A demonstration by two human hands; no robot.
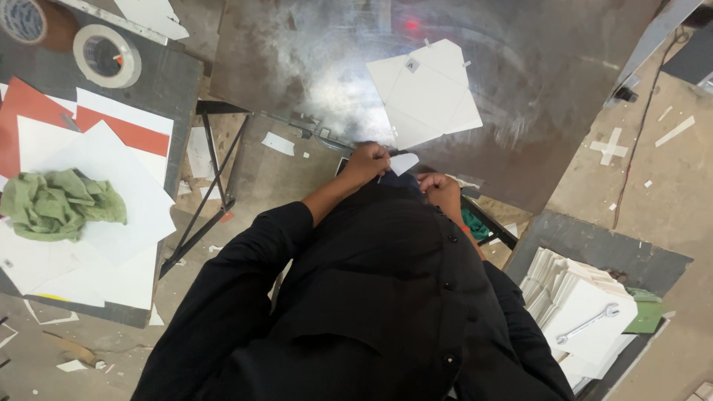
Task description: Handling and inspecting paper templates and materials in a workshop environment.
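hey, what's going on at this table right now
A person in a black shirt stands at a shiny metal table, both hands close to the body. The left hand and right hand pinch a small white piece between them. A larger folded white sheet lies on the table just ahead. To the left lie loose sheets, a green rag and tape rolls; to the right, a spanner rests on a white stack.

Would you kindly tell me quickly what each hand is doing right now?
Left hand: closed, pinching the small white piece.
Right hand: fingers curled beside that piece; whether it grips it cannot be told.
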